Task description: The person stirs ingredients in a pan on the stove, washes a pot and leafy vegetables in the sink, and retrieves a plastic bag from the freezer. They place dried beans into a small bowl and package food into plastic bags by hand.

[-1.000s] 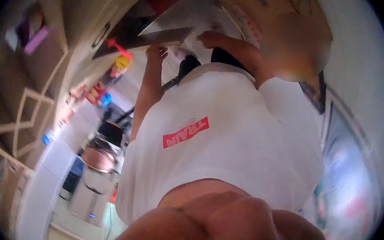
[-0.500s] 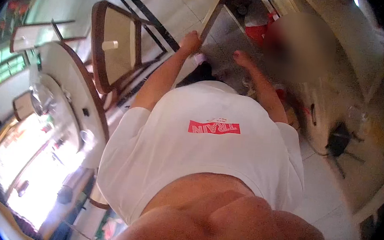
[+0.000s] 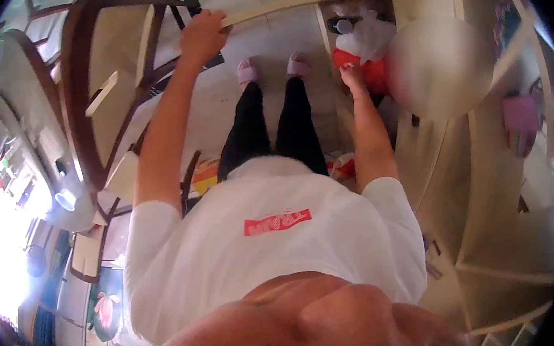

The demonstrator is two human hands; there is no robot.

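My left hand point(image 3: 203, 35) is closed around the end of a pale wooden cabinet door point(image 3: 305, 1), which stands open. On the other side, my right hand point(image 3: 351, 78) is at the edge of a red plastic bag point(image 3: 371, 74), with its fingers curled against it. A clear plastic bag point(image 3: 373, 38) lies just above the red one, next to a dark round thing with a pale centre point(image 3: 344, 26). The fingertips of my right hand are small and hard to make out. A blurred patch covers what is right of the red bag.
Brown wooden chairs point(image 3: 75, 70) stand close by my left arm, beside a table with a glass point(image 3: 65, 199). My feet in pink slippers point(image 3: 297, 67) are on the tiled floor point(image 3: 269, 37). A pink object point(image 3: 520, 115) is at the far right.
My left hand has shifted left with the door's end. My right hand, earlier apart from the red bag, is now against it. The view has turned, and my legs and slippers show clearly.
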